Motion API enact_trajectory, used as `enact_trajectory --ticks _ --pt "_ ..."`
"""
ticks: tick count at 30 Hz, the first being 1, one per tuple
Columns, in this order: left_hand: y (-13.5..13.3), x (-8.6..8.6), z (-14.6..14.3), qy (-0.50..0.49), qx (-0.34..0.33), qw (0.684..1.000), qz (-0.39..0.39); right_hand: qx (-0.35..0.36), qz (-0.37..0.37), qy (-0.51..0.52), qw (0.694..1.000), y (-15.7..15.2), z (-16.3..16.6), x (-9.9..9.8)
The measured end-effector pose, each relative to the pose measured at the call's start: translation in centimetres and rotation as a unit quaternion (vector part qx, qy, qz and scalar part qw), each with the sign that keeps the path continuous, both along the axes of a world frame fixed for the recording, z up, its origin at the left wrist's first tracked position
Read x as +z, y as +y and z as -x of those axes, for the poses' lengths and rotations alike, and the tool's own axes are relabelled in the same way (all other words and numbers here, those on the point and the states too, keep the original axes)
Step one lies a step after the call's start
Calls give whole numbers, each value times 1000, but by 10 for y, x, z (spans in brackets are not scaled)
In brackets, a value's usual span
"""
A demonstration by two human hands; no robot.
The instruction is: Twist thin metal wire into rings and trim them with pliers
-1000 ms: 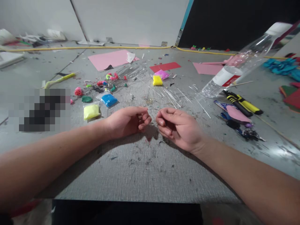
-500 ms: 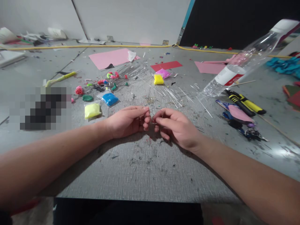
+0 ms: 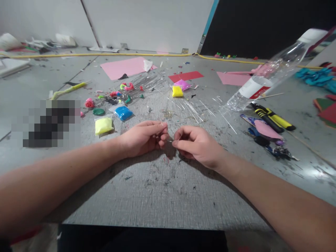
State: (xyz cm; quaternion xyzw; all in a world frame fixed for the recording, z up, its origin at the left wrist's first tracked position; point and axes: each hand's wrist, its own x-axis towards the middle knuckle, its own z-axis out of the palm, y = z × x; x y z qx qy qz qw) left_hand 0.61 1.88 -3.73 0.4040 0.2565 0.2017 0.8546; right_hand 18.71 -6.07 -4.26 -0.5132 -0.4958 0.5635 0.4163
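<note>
My left hand [image 3: 143, 137] and my right hand [image 3: 198, 144] rest on the grey table [image 3: 162, 189], fingertips almost touching. Both are closed in a pinch on a thin metal wire [image 3: 176, 124] that runs between them and arcs up behind the right hand. Most of the wire is hidden by the fingers. Just beyond the hands lies a loose scatter of thin wires [image 3: 194, 106].
Small bags of clay lie behind the left hand: pale yellow [image 3: 103, 125], blue [image 3: 123, 112], yellow [image 3: 176, 91], magenta [image 3: 182, 84]. A clear plastic bottle [image 3: 265, 78] lies tilted at the right, with a black-and-yellow tool [image 3: 270, 117] and scissors [image 3: 273, 147] below it. Pink paper [image 3: 123, 66] lies farther back.
The hands have drawn closer together. My right hand has turned, its fingers curling into a tighter pinch on the wire. The left hand has barely moved.
</note>
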Motion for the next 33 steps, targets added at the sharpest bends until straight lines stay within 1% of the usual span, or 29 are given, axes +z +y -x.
enact_trajectory --ticks 4,7,9,10,11,12,14,15,16,18,20,24,28,33 --pt "0 0 0 8 -1 1000 15 20 -2 5 1000 -2 2 5" --pt "0 0 0 12 -2 1000 17 35 -10 0 999 -3 2 4" --pt "-1 0 0 11 15 1000 11 34 -46 -45 997 -2 2 3" --pt "-1 0 0 9 28 1000 9 26 -83 -92 992 -2 1 1" --pt "-2 1 0 5 43 999 10 14 -134 -155 979 -1 0 0" --pt "-2 2 -1 1 56 998 14 2 -191 -225 955 0 -1 -1" --pt "-1 2 -1 -4 69 997 35 -6 -284 -354 891 3 -5 -5" --pt "-1 3 -1 -6 70 996 48 -2 -308 -404 861 5 -8 -6" --pt "0 3 -1 -9 69 996 60 2 -315 -445 838 7 -11 -8" --pt "2 3 -1 -16 64 995 77 2 -295 -507 810 13 -19 -11" --pt "3 2 -1 -17 59 995 83 -5 -270 -537 799 19 -26 -14" --pt "2 3 -1 1 55 995 78 -2 -257 -544 799 29 -37 -14" --pt "2 4 -1 4 62 995 73 -23 -236 -542 806 34 -41 -11" --pt "0 2 0 4 54 998 32 -69 -197 -576 790 45 -42 -10"
